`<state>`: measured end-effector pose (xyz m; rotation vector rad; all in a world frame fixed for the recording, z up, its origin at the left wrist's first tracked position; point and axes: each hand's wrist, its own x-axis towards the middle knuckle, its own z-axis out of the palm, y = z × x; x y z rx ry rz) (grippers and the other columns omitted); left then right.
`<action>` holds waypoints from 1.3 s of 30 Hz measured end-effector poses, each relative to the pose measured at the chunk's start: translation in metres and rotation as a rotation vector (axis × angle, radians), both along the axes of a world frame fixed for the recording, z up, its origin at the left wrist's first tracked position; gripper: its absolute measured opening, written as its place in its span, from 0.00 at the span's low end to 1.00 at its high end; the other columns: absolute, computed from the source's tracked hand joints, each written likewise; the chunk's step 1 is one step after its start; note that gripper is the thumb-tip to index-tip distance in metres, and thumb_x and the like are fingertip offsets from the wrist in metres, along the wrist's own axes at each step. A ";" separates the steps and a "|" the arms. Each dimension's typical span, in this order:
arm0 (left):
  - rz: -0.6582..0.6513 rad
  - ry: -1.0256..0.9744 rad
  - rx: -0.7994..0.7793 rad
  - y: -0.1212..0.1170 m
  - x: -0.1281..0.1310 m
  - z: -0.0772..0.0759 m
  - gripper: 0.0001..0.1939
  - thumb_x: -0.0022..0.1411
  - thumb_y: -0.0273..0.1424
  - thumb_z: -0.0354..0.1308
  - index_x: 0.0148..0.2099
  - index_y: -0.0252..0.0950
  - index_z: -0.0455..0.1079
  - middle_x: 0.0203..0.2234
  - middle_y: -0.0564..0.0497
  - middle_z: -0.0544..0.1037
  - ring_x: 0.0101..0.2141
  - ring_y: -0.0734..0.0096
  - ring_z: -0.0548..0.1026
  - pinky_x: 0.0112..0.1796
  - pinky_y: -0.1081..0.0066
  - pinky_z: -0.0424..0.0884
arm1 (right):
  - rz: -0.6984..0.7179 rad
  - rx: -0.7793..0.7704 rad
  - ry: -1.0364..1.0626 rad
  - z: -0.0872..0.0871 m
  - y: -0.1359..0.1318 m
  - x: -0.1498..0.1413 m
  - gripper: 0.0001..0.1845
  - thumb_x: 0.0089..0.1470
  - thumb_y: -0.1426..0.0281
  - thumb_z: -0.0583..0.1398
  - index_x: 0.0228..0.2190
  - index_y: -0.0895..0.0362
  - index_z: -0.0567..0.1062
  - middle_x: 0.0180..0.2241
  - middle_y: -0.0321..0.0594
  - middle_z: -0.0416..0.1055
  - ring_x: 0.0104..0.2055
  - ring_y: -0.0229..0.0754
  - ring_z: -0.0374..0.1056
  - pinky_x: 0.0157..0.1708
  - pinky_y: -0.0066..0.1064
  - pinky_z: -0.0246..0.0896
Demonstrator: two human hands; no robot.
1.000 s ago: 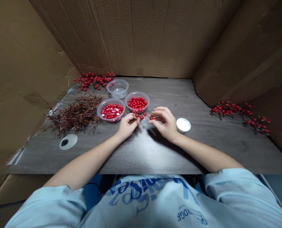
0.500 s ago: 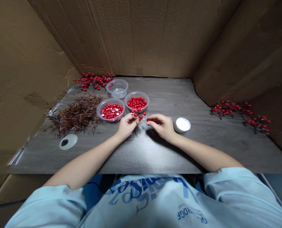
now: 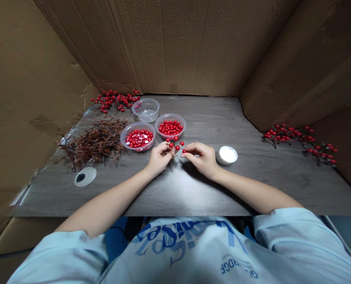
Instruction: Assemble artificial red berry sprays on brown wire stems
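Note:
My left hand point(image 3: 160, 158) pinches a thin brown berry twig point(image 3: 174, 155) with several shiny red berries at its branch tips. Between the thumb and fingertips of my right hand point(image 3: 203, 158) is a single red berry point(image 3: 184, 151), held close to the twig's right side. Whether that berry touches a branch tip I cannot tell. Just beyond my hands stand a clear bowl of red berries point(image 3: 184, 123) and, left of it, a second bowl point(image 3: 122, 139) with red berries and white bits. A small white-filled cup point(image 3: 227, 155) stands right of my right hand.
A heap of bare brown twigs point(image 3: 95, 140) lies at the left, with a round lid point(image 3: 89, 177) in front. Behind are berried sprigs point(image 3: 113, 100) and a clear bowl point(image 3: 147, 114). More berried sprigs point(image 3: 290, 134) lie far right. Cardboard walls point(image 3: 187, 47) enclose the table.
The berry twig in my left hand has shifted slightly right, toward the berry in my right hand. My right hand has barely moved, and the gap between them is narrower.

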<state>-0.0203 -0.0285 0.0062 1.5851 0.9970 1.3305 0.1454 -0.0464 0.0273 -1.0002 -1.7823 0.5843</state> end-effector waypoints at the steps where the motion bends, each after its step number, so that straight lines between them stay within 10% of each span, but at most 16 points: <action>1: 0.000 -0.002 0.000 0.000 0.000 0.000 0.11 0.50 0.33 0.57 0.21 0.33 0.64 0.21 0.53 0.64 0.27 0.75 0.64 0.29 0.74 0.63 | 0.000 0.005 0.007 -0.001 0.000 0.000 0.06 0.44 0.68 0.63 0.25 0.58 0.73 0.27 0.38 0.73 0.28 0.36 0.68 0.27 0.27 0.65; 25: -0.046 0.002 0.044 -0.003 0.003 0.006 0.10 0.50 0.31 0.57 0.20 0.32 0.66 0.20 0.53 0.65 0.25 0.77 0.64 0.27 0.75 0.61 | 0.053 0.075 0.035 -0.006 0.002 -0.001 0.04 0.46 0.69 0.62 0.26 0.58 0.74 0.28 0.40 0.74 0.30 0.36 0.69 0.28 0.26 0.65; 39: -0.359 -0.046 -0.432 -0.002 -0.003 0.006 0.16 0.42 0.39 0.63 0.24 0.30 0.68 0.16 0.56 0.63 0.17 0.84 0.58 0.19 0.79 0.52 | 0.059 -0.159 -0.120 0.025 0.024 0.021 0.10 0.49 0.70 0.58 0.35 0.57 0.76 0.35 0.41 0.73 0.34 0.37 0.68 0.31 0.28 0.62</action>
